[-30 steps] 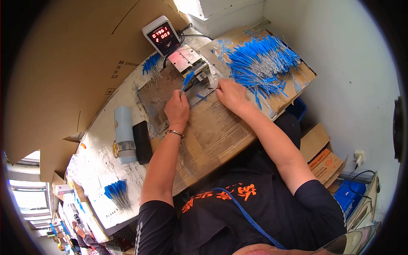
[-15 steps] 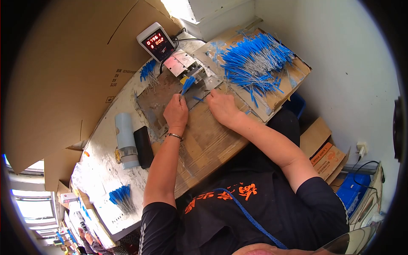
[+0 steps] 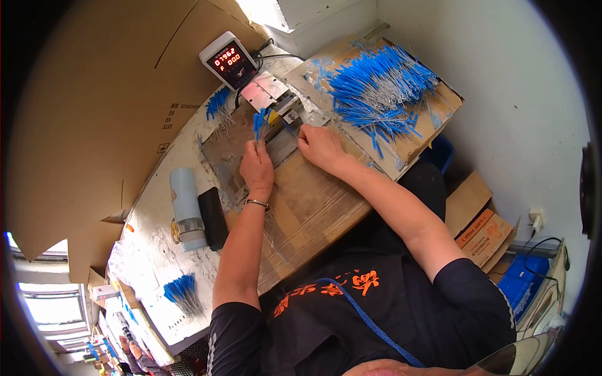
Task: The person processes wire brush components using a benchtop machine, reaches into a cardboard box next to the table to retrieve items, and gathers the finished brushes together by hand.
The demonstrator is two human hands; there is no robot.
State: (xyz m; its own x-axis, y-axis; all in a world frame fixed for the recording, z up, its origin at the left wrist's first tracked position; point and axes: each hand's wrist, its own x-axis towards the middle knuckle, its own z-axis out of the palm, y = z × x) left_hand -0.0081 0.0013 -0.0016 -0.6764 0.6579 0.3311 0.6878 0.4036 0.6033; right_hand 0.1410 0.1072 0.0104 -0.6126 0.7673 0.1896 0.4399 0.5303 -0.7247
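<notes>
The red number on the little screen (image 3: 231,61) has gone up by one, to 07962, and the blue-tipped wires (image 3: 259,124) have moved left, a bit away from the metal machine (image 3: 266,89). The left hand (image 3: 257,168) has its grip closed around them, blue ends up. The right hand (image 3: 321,147) is curled just beside the machine, near a thin blue piece (image 3: 289,128); its fingers are partly hidden, so I cannot tell if its grip holds it. A big pile (image 3: 382,94) lies right of the machine. A flask (image 3: 183,200) and black case (image 3: 213,218) sit left on the counter (image 3: 147,235), out of the way.
</notes>
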